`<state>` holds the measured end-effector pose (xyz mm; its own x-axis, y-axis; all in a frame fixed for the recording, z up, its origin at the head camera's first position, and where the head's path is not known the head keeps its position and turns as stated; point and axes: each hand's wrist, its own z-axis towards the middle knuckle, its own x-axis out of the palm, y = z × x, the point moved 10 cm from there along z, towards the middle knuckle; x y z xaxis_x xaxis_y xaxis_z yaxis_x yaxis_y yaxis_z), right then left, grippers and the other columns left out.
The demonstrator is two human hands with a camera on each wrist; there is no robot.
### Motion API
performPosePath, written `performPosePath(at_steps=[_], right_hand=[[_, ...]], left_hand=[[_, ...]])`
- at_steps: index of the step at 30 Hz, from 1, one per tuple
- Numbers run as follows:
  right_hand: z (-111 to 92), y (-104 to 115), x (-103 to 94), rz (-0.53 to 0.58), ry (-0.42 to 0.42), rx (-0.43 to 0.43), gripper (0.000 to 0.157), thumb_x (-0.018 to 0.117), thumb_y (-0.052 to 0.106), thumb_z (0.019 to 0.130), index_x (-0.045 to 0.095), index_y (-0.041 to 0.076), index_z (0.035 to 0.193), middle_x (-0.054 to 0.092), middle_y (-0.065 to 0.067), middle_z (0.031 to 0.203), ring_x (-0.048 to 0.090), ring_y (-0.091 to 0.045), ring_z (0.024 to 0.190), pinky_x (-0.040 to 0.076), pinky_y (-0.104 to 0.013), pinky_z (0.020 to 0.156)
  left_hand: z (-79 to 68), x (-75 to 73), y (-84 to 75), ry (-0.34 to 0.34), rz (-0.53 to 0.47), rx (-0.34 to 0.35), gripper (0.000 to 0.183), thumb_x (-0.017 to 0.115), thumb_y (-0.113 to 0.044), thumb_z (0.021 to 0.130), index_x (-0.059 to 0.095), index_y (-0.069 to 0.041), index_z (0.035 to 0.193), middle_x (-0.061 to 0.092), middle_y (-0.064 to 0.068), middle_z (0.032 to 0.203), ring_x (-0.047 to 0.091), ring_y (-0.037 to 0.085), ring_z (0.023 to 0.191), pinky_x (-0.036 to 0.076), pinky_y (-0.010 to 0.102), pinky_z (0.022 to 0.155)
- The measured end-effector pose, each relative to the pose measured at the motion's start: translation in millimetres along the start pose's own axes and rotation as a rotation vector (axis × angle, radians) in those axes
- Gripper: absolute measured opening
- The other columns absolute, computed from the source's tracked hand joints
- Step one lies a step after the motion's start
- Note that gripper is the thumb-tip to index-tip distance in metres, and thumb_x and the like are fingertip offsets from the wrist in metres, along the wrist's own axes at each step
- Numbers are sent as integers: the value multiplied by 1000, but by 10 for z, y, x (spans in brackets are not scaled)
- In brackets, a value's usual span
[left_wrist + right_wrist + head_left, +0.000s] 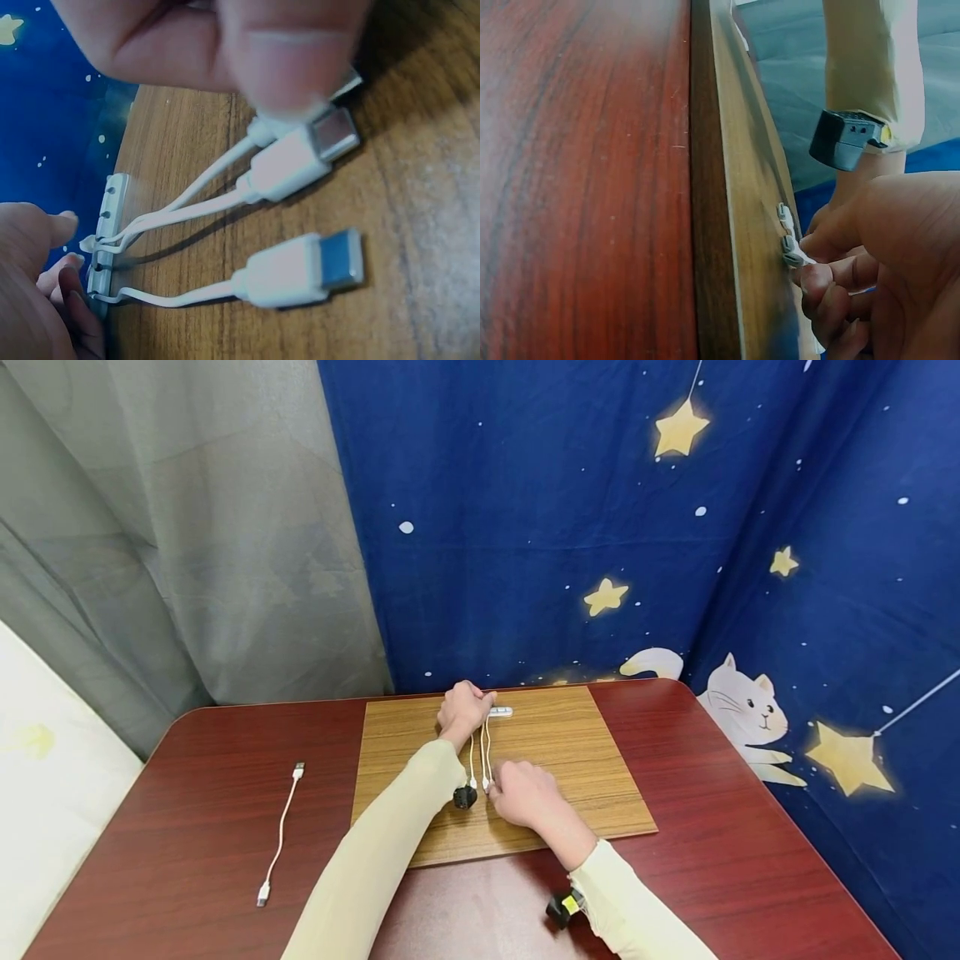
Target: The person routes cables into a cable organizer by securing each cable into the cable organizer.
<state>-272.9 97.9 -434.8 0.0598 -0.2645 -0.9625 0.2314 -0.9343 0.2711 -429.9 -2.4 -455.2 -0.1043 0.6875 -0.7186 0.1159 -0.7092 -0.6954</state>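
At the board's far edge, my left hand (pixel 461 708) grips the end of a white cable holder (pixel 501 712) with slots, its fingers curled at the strip in the left wrist view. White USB cables (pixel 472 756) run from the holder toward me across the board. Nearer to me, my right hand (pixel 525 793) pinches one cable's connector between thumb and finger. A second connector (pixel 289 161) lies right under that thumb in the left wrist view. Apart from these, a connector with a blue inside (pixel 281 270) rests on the wood. The right wrist view shows the connector ends (pixel 793 251) at my right fingertips.
A wood-grain board (pixel 585 760) lies on the reddish-brown table (pixel 187 827). To the left of the board lies another short white USB cable (pixel 281 835). Grey and blue star-patterned curtains (pixel 525 527) hang behind the table. Black cameras (pixel 465 797) sit on both wrists.
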Motion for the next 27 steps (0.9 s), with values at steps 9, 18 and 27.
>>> performPosePath(at_steps=[9, 18, 27], right_hand=[[28, 27, -135, 67, -36, 9, 29, 65, 25, 96, 52, 18, 72, 51, -1, 65, 53, -23, 63, 44, -43, 56], [20, 79, -232, 160, -135, -14, 24, 66, 24, 93, 52, 20, 73, 51, 3, 63, 52, -20, 60, 42, -40, 53], [5, 217, -238, 224, -171, -75, 22, 70, 25, 92, 54, 21, 78, 50, 8, 60, 52, -14, 57, 41, -36, 52]], left_hand=[[-23, -299, -12, -26, -6, 33, 23, 66, -42, 96, 65, -19, 90, 66, 2, 94, 64, 28, 92, 48, 50, 82], [-127, -558, 95, -6, -30, 63, 15, 62, -31, 95, 64, -16, 96, 66, 4, 97, 63, 28, 95, 46, 52, 85], [-287, -746, 147, 27, -70, 97, 14, 61, -27, 92, 63, -15, 98, 67, -1, 93, 62, 25, 90, 45, 46, 82]])
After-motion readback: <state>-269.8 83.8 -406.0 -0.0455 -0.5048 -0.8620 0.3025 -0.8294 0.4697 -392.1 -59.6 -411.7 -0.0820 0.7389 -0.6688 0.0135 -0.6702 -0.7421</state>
